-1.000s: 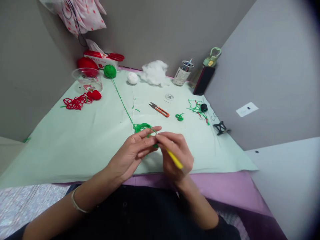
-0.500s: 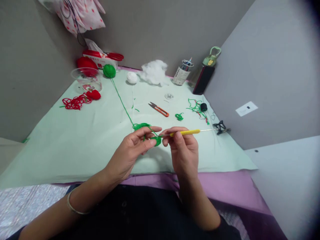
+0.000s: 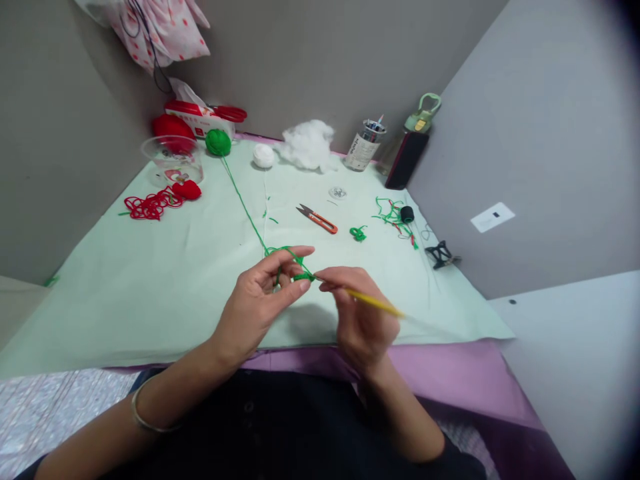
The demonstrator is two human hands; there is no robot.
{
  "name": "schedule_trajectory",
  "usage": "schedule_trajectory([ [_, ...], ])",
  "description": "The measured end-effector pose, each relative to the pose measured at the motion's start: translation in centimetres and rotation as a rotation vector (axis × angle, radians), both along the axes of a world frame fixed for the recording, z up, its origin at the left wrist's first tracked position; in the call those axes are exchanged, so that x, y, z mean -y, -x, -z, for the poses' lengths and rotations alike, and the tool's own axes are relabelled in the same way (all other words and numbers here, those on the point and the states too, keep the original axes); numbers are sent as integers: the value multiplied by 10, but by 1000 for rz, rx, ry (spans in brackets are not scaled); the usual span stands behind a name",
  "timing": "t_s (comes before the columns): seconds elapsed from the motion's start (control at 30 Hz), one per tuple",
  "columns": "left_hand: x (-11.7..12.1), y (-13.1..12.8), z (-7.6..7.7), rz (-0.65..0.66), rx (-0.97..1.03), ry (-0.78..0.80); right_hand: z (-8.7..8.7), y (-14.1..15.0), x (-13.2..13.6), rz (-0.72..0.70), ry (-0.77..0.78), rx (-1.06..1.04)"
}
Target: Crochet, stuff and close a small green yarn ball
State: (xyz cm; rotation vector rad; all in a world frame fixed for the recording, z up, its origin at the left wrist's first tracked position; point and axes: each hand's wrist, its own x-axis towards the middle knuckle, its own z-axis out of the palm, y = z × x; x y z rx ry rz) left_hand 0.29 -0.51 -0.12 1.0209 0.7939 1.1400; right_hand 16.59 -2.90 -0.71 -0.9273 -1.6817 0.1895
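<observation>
My left hand (image 3: 265,293) pinches a small green crochet piece (image 3: 304,276) between thumb and fingers, its index finger stretched out with green yarn (image 3: 257,232) running over it. That strand leads back to a green yarn ball (image 3: 219,143) at the far left. A crochet hook (image 3: 375,302) with a yellow handle is gripped in my right hand (image 3: 363,317), its tip at the edge of the green piece. Motion blurs the hook's rear end. Fingers partly cover the piece.
Orange thread snips (image 3: 318,219) lie beyond my hands, with a green yarn bit (image 3: 358,233) to their right. Red yarn (image 3: 150,204) and a clear plastic cup (image 3: 175,160) are at left. White stuffing (image 3: 309,145), a pen holder (image 3: 365,147) and a phone (image 3: 407,160) stand at the back.
The hook swung from steeply angled to nearly level, then tilted down to the right again as my right hand turned. My left hand keeps hold of the green piece, its index finger shifting slightly.
</observation>
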Motion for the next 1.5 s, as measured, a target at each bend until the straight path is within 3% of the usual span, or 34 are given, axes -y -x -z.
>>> schedule_trajectory([
  [0.1, -1, -2, -4, 71, 180, 197, 6, 2, 0, 99, -150, 176],
  [0.17, -3, -1, -6, 158, 259, 323, 6, 2, -2, 73, -100, 52],
  [0.23, -6, 2, -8, 186, 293, 362, 3, 2, -5, -1, 30, -212],
  [0.33, -8, 2, -9, 127, 270, 299, -2, 1, -10, -131, 223, -509],
  [0.43, -5, -2, -9, 120, 220, 225, -3, 3, -13, -168, 297, -485],
  [0.6, -2, -8, -9, 26, 176, 166, 4, 8, -8, -21, 103, -217],
  [0.73, -6, -5, -9, 137, 281, 331, 8, 7, -5, 78, -96, -2],
  [0.83, -10, -1, -9, 176, 341, 395, 3, 2, -7, 48, 49, -223],
  [0.97, -9, 0, -8, 121, 249, 279, -3, 0, -12, -132, 275, -517],
  [1.13, -3, -2, -7, 112, 67, 144, 0, 0, -14, -156, 374, -541],
  [1.3, -3, 1, -6, 85, 34, 112, -2, -4, -17, -225, 435, -681],
  [1.4, -3, 2, -6, 74, 48, 99, -4, -5, -15, -241, 422, -643],
  [1.5, -2, 1, -5, 52, 46, 85, -6, -3, -8, -157, 344, -485],
])
